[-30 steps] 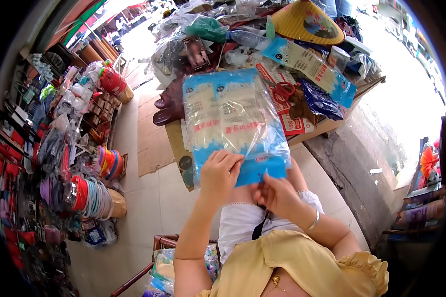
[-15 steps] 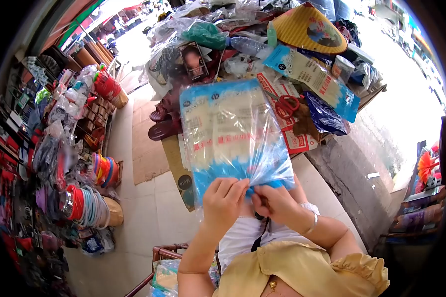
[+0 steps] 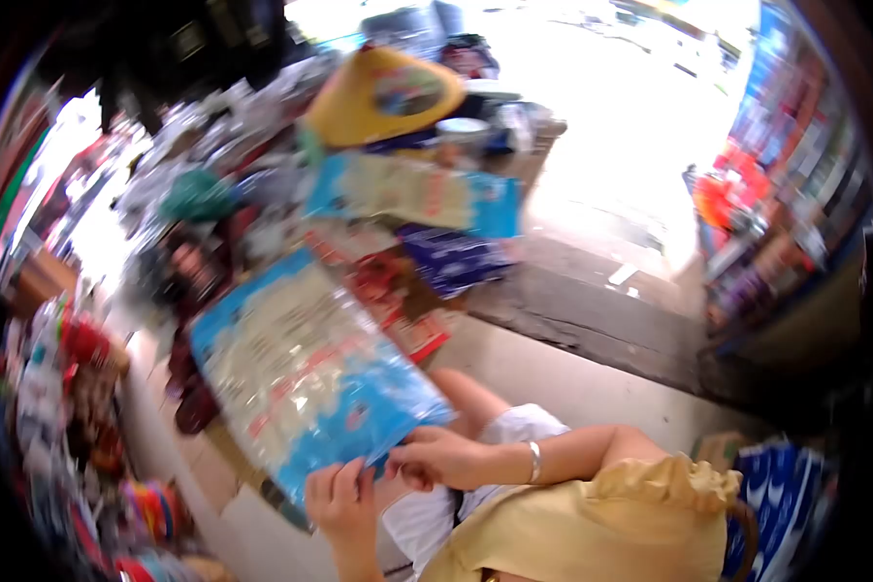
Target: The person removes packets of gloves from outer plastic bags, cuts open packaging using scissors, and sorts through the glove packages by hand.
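Observation:
A flat, clear plastic bag [image 3: 301, 359] with blue ends, a cream middle and red print lies tilted above my lap. My left hand [image 3: 338, 504] is closed on its lower edge, thumb against fingers. Close beside it, my right hand [image 3: 435, 458] pinches the same edge; a bracelet is on that wrist. Part of the edge is hidden behind my fingers. Beyond the bag lies another blue-and-cream package [image 3: 412, 189], with a dark blue packet [image 3: 456, 260] near it. Motion blurs the view.
A yellow conical hat [image 3: 383, 97] tops the heap of plastic-wrapped goods. A green plastic bag [image 3: 196, 196] lies to its left. Crowded goods [image 3: 68, 388] line the left side. Shelved items [image 3: 766, 209] stand at right, and a blue-and-white bag [image 3: 776, 504] is behind my right arm.
The view has swung to the right, so the heap and the held bag appear further left and tilted. Both hands keep hold of the bag's lower edge.

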A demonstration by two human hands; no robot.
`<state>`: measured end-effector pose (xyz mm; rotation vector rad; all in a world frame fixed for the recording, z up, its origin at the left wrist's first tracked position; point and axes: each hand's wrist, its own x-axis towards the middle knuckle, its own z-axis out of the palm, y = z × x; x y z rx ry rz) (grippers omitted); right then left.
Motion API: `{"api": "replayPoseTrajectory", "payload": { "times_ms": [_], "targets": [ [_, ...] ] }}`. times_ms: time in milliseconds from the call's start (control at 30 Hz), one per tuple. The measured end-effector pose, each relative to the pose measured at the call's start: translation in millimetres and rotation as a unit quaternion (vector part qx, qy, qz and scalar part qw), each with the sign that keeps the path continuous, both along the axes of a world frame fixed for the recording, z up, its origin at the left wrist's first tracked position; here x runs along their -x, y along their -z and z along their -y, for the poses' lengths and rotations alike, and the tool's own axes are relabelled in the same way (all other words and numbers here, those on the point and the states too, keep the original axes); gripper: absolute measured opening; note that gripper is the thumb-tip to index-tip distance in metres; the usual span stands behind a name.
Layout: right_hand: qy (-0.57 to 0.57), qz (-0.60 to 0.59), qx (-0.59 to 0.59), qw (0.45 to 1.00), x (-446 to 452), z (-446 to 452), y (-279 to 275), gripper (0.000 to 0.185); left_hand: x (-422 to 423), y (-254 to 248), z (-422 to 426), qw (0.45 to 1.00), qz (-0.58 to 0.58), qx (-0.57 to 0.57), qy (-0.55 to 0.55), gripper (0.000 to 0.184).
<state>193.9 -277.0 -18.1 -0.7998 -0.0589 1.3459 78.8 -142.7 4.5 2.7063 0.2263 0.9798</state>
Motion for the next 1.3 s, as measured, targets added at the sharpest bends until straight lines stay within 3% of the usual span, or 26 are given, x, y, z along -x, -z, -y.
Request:
{"api": "replayPoseTrajectory", "payload": {
  "times_ms": [33,100,233,267,300,333,367,433,467,567,733,833,867,900,967,1033,1067,1133,1167,1200,1267,1300],
  "targets": [
    [0.024,-0.016,-0.022,0.999,-1,8,4,0.016,-2,3,1,0.999,0.003,0.008,0.036,0.023],
    [0.048,-0.010,-0.018,0.999,-8,25,12,0.025,-1,7,4,0.997,-0.039,-0.059,-0.031,0.022],
    [0.012,0.116,-0.026,0.993,-7,46,27,0.040,7,9,11,0.996,-0.046,-0.069,-0.035,0.023],
    [0.049,0.361,-0.001,0.931,-1,50,27,0.044,8,12,10,0.997,-0.029,-0.072,-0.028,0.024],
    [0.082,0.583,0.023,0.808,3,54,26,0.048,10,15,9,0.997,-0.012,-0.076,-0.022,0.025],
    [0.026,0.669,0.097,0.737,1,60,24,0.043,12,16,8,0.997,-0.012,-0.074,-0.022,0.025],
    [0.024,0.669,0.098,0.737,-4,62,26,0.043,14,17,8,0.997,-0.011,-0.076,-0.025,0.026],
    [0.132,0.845,0.083,0.511,-15,61,33,0.034,17,16,10,0.997,-0.012,-0.075,-0.031,0.028],
    [0.128,0.861,0.086,0.485,-21,61,30,0.022,18,12,13,0.996,-0.019,-0.081,-0.037,0.028],
    [0.092,0.882,0.098,0.451,-31,59,29,0.014,21,9,15,0.995,-0.027,-0.076,-0.056,0.029],
    [0.171,0.866,-0.015,0.470,-34,62,25,0.012,35,10,12,0.996,-0.007,-0.068,-0.054,0.029],
    [0.213,0.715,-0.025,0.666,-36,63,22,0.014,47,3,13,0.997,-0.021,-0.025,-0.073,0.022],
    [0.232,0.705,-0.013,0.670,-40,61,17,0.016,53,6,11,0.996,-0.013,-0.019,-0.086,0.019],
    [0.250,0.735,-0.015,0.630,-46,58,19,0.020,61,11,10,0.992,-0.016,-0.019,-0.126,0.019],
    [0.265,0.750,0.012,0.606,-49,53,11,0.023,74,19,10,0.991,0.013,0.003,-0.136,0.017],
    [0.220,0.763,0.022,0.607,-52,48,11,0.029,88,24,10,0.986,0.016,0.008,-0.166,0.018],
    [0.213,0.763,0.009,0.610,-59,44,19,0.029,94,28,8,0.980,0.040,0.038,-0.190,0.019],
    [0.183,0.702,0.027,0.688,-74,34,34,0.033,102,23,-2,0.970,0.067,0.083,-0.217,0.024],
    [0.155,0.606,0.047,0.779,-81,29,27,0.033,100,19,-12,0.961,0.094,0.139,-0.218,0.029],
    [0.156,0.587,0.032,0.794,-94,17,29,0.033,96,18,-25,0.948,0.121,0.197,-0.219,0.035],
    [0.149,0.568,0.011,0.809,-112,-1,25,0.034,77,26,-65,0.841,0.192,0.498,-0.089,0.047],
    [0.106,0.476,0.020,0.873,-117,-9,13,0.037,66,17,-81,0.820,0.143,0.545,-0.102,0.051]
  ]
}}
